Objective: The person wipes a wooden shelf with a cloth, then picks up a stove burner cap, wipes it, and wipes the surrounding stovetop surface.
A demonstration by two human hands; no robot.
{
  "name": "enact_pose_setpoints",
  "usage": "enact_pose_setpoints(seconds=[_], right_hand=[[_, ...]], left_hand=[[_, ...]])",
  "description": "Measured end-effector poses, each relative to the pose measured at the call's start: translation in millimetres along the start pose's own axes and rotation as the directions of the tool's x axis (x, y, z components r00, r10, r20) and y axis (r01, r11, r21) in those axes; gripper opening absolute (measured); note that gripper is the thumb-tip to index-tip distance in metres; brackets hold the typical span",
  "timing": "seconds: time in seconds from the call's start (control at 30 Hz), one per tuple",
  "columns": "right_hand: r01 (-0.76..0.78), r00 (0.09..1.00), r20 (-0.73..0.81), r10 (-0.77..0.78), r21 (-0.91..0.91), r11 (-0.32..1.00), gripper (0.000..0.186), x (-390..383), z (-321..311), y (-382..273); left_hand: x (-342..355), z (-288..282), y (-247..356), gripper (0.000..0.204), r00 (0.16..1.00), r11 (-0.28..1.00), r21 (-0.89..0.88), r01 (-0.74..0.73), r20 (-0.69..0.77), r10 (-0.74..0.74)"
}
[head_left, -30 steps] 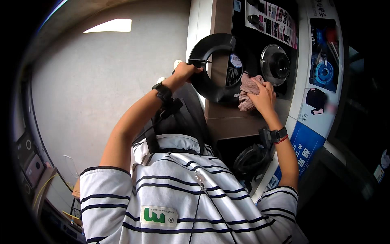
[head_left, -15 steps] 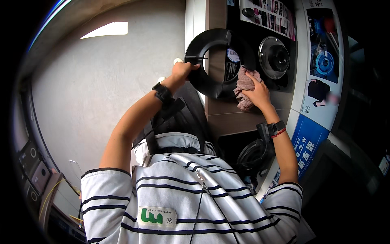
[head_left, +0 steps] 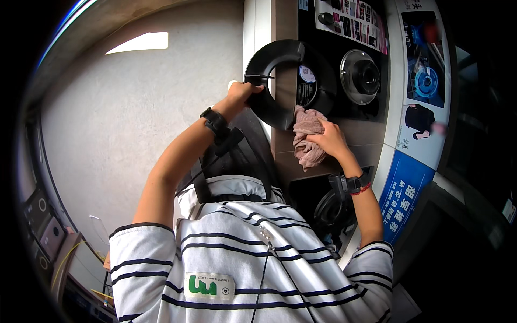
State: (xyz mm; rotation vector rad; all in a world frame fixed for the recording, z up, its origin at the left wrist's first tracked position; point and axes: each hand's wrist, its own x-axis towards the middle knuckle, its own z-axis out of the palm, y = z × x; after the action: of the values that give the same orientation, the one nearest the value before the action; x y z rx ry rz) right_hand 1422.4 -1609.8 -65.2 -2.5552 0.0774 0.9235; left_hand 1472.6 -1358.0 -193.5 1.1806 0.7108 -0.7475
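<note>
A large black ring (head_left: 269, 110) with notched, segmented sides is held up over the edge of the counter. My left hand (head_left: 243, 93) pinches its left rim, thumb on the upper face. In my right hand (head_left: 331, 139) is a crumpled dusty-pink cloth (head_left: 308, 125), bunched at the ring's lower edge; whether the cloth touches the ring I cannot tell. Through the ring's opening show a round sticker and a dark label (head_left: 306, 92) on the black glass hob. Right of the ring, a round gas burner (head_left: 360, 78) with a metal drip plate sits on that hob.
A printed leaflet (head_left: 355, 20) lies at the far end of the hob, with a black knob (head_left: 325, 19) beside it. Along the right runs a white ledge with a picture panel (head_left: 425, 59) and a blue sign (head_left: 406, 196). Nearer me, dark coiled gear (head_left: 334, 207) sits in a recess.
My right hand has drawn the cloth left and toward me, from the ring's right side to its near edge. The left hand keeps its hold; the ring has barely moved.
</note>
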Motion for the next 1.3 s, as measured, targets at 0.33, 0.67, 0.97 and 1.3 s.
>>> enact_pose_setpoints(seconds=[0.33,0.67,0.97,1.3], right_hand=[[-0.091,0.951,-0.282,-0.124,-0.642,0.762,0.068,18,-2,4],[0.432,0.817,0.023,-0.576,-0.685,0.587,0.04,6,17,-14],[0.579,0.76,0.095,-0.642,-0.547,0.604,0.037,15,6,-10],[0.548,0.785,0.082,-0.614,-0.556,0.625,0.042,-29,21,-8]], left_hand=[[-6,0,3,0.028,0.998,0.995,-0.087,-0.055,0.026,0.058],[0,1,2,0.031,0.999,0.999,-0.051,-0.021,-0.048,0.019],[-4,4,6,0.032,0.998,0.998,-0.059,-0.016,-0.063,0.013],[-16,2,2,0.037,0.999,0.988,0.151,0.031,-0.039,-0.026]])
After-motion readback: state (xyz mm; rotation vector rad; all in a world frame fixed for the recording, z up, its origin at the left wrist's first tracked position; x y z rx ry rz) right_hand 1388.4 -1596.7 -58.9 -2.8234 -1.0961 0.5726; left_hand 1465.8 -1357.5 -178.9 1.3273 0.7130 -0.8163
